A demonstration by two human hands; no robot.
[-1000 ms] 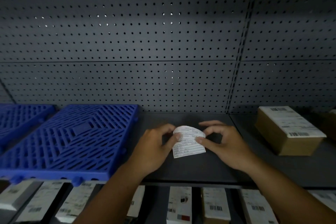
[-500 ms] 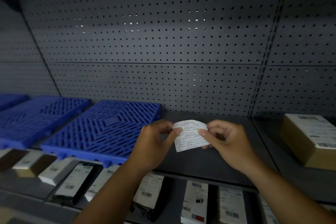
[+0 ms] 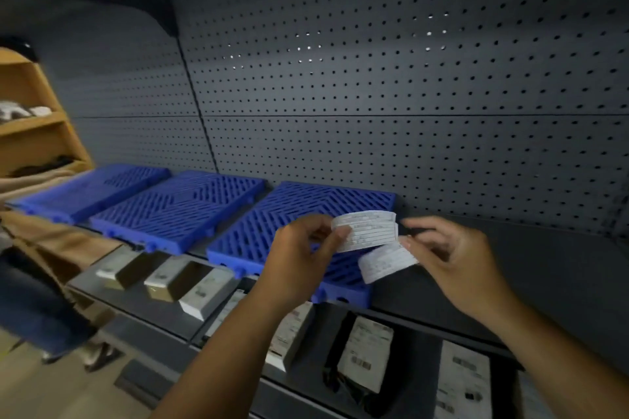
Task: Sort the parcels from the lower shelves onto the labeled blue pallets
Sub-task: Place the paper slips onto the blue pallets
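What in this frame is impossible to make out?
Print on the upper slip and lower slip: head view, motion blur, too small.
Whether the right hand has a grip on the lower slip: blurred fingertips.
Front edge of the nearest blue pallet: partly behind the left hand, which pinches the upper slip.
Labels on the lower-shelf parcels: blurred, some cut by bottom edge.

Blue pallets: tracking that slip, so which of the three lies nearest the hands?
The rightmost pallet, directly behind the left hand and the paper slip; the other two sit further left.
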